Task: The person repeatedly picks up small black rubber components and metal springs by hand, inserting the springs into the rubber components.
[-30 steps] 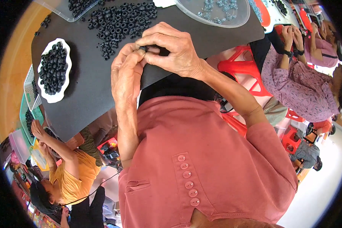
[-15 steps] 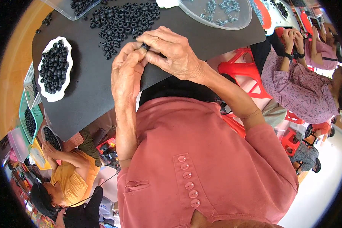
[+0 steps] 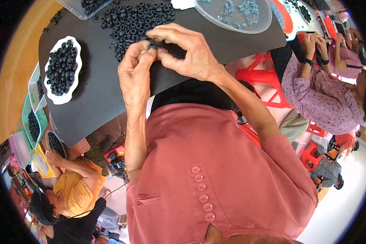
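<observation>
One part: small black ring (image 3: 152, 44), pinched between both hands just above the dark worktop (image 3: 101, 93), near the loose ring pile (image 3: 136, 20).
Handling: prob. light, rubbery, slightly soft; tiny, so easy to drop. Take it by the outer rim w/ fingertips.
Left hand (image 3: 135, 75): your grip is closed on the ring, thumb + forefinger; forearm runs straight up from the chest.
Right hand (image 3: 185, 51): fingertips also clenched on it, wrist bent inward, elbow out.
Nearby: white dish (image 3: 78, 57) of rings, clear tray (image 3: 236, 25) w/ metal bits.
</observation>
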`<state>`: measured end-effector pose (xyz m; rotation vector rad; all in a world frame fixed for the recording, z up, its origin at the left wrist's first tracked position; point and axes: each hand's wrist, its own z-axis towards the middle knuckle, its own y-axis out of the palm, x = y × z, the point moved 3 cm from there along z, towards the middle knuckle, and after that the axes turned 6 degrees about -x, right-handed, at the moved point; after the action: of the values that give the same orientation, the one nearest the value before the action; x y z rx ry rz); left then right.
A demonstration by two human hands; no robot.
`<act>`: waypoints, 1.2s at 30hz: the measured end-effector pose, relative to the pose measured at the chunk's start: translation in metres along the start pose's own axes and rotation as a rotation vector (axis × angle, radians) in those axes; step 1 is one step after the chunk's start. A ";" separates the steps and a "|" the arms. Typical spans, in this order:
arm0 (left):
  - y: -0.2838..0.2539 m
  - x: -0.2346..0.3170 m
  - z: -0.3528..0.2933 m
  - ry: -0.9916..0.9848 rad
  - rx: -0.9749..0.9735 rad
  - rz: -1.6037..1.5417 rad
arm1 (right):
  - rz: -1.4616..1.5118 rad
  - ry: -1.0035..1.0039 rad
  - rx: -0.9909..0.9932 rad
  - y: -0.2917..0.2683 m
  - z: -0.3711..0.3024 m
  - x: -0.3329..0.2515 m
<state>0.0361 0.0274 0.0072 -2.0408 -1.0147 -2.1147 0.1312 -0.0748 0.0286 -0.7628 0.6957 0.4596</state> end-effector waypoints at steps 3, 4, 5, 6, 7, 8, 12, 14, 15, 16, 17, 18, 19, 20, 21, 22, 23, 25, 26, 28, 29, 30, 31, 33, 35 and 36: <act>-0.004 0.002 -0.005 0.067 0.053 0.251 | 0.081 0.018 0.047 -0.004 -0.002 0.005; 0.001 0.004 -0.007 0.091 0.047 0.290 | 0.080 0.020 0.049 -0.005 -0.002 0.004; 0.005 0.006 -0.009 0.115 0.042 0.329 | 0.128 0.093 0.035 -0.005 -0.003 0.004; 0.007 0.006 -0.010 0.113 0.040 0.329 | 0.177 0.166 0.020 -0.004 -0.004 0.005; 0.008 0.006 -0.011 0.108 0.036 0.357 | 0.177 0.168 0.021 -0.004 -0.004 0.004; 0.010 0.006 -0.011 0.103 0.032 0.385 | 0.161 0.173 0.030 -0.005 -0.004 0.003; 0.013 0.008 -0.014 0.147 0.034 0.421 | 0.044 0.166 0.009 -0.004 -0.003 0.004; 0.014 0.009 -0.015 0.181 0.024 0.432 | -0.021 0.090 -0.018 -0.004 -0.001 0.006; 0.014 0.010 -0.016 0.181 0.023 0.431 | -0.086 0.013 -0.045 -0.003 0.000 0.007; 0.014 0.010 -0.017 0.164 0.032 0.477 | -0.085 0.014 -0.047 -0.004 0.001 0.008; 0.014 0.010 -0.018 0.147 0.040 0.523 | -0.146 -0.030 -0.072 -0.004 0.001 0.008; 0.014 0.010 -0.018 0.146 0.042 0.523 | -0.208 -0.074 -0.097 -0.003 0.002 0.008; 0.015 0.010 -0.018 0.144 0.023 0.527 | -0.207 -0.075 -0.099 -0.003 0.003 0.010; 0.015 0.010 -0.018 0.142 0.003 0.532 | -0.143 -0.039 -0.118 -0.002 0.003 0.013; 0.014 0.010 -0.018 0.141 0.005 0.532 | -0.079 -0.002 -0.136 -0.001 0.004 0.016; 0.013 0.008 -0.017 0.121 -0.024 0.520 | -0.080 -0.001 -0.138 0.000 0.004 0.016; 0.012 0.007 -0.016 0.101 -0.053 0.507 | -0.060 -0.027 -0.123 0.000 0.005 0.016; 0.008 0.009 -0.014 0.063 -0.104 0.445 | -0.039 -0.053 -0.110 -0.001 0.004 0.016; 0.009 0.010 -0.014 0.026 -0.155 0.384 | -0.021 -0.074 -0.139 -0.002 0.004 0.015; 0.011 0.014 -0.013 -0.017 -0.178 0.362 | -0.002 -0.094 -0.169 -0.003 0.003 0.014; 0.013 0.014 -0.013 -0.059 -0.204 0.340 | -0.033 -0.138 -0.169 -0.004 0.003 0.013; 0.012 0.015 -0.013 -0.060 -0.203 0.340 | -0.064 -0.182 -0.169 -0.005 0.003 0.011; 0.010 0.014 -0.012 -0.080 -0.240 0.318 | -0.063 -0.180 -0.170 -0.006 0.003 0.010; 0.005 0.012 -0.011 -0.102 -0.277 0.295 | -0.087 -0.229 -0.190 -0.007 0.003 0.006; 0.001 0.008 -0.009 -0.129 -0.394 0.194 | -0.069 -0.256 -0.199 -0.007 0.003 0.006; -0.002 0.008 -0.007 -0.130 -0.393 0.195 | -0.053 -0.285 -0.207 -0.007 0.002 0.005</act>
<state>0.0280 0.0289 0.0141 -2.3567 -0.4040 -2.2396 0.1398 -0.0770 0.0295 -0.8873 0.3642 0.5845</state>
